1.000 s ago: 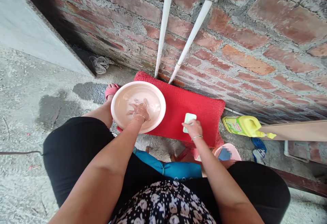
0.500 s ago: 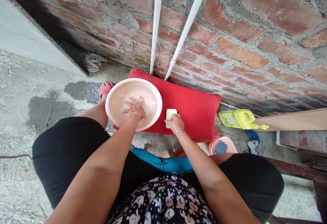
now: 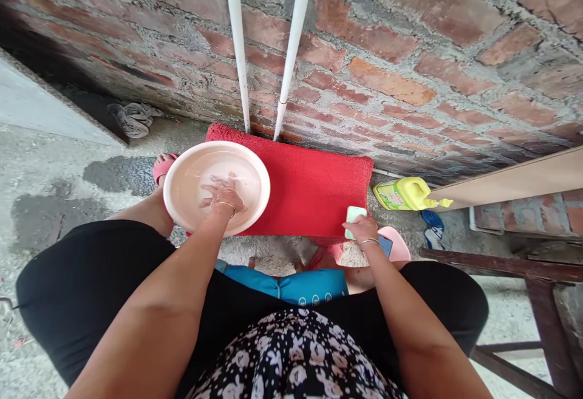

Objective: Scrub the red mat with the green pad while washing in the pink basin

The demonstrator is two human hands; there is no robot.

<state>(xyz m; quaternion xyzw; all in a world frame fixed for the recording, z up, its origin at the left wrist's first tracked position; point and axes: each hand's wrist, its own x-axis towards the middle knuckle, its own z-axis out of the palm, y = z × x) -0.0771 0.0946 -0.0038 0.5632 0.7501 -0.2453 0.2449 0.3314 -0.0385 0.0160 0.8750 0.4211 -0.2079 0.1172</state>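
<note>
The pale green block point(image 3: 356, 213) is over the near right corner of the red bench point(image 3: 314, 186), well to the right of the basin point(image 3: 167, 195). Its long axis points roughly from the person towards the brick wall point(image 3: 392, 80). The right hand point(image 3: 364, 228) is the nearer one: its thumb and fingers are closed around the block's near part, leaving the far end uncovered. Whether the block touches the bench I cannot tell. The left hand point(image 3: 224, 195) is in the basin's clear water, fingers spread wide, gripping nothing visible.

The block is flat, oblong and round-cornered; its material is unclear. The basin is round, smooth and cream-pink. The bench's red cover looks soft, its edges nubbly, against rough brick and mortar. A glossy yellow jug point(image 3: 403, 194) is just beyond the bench's right end.
</note>
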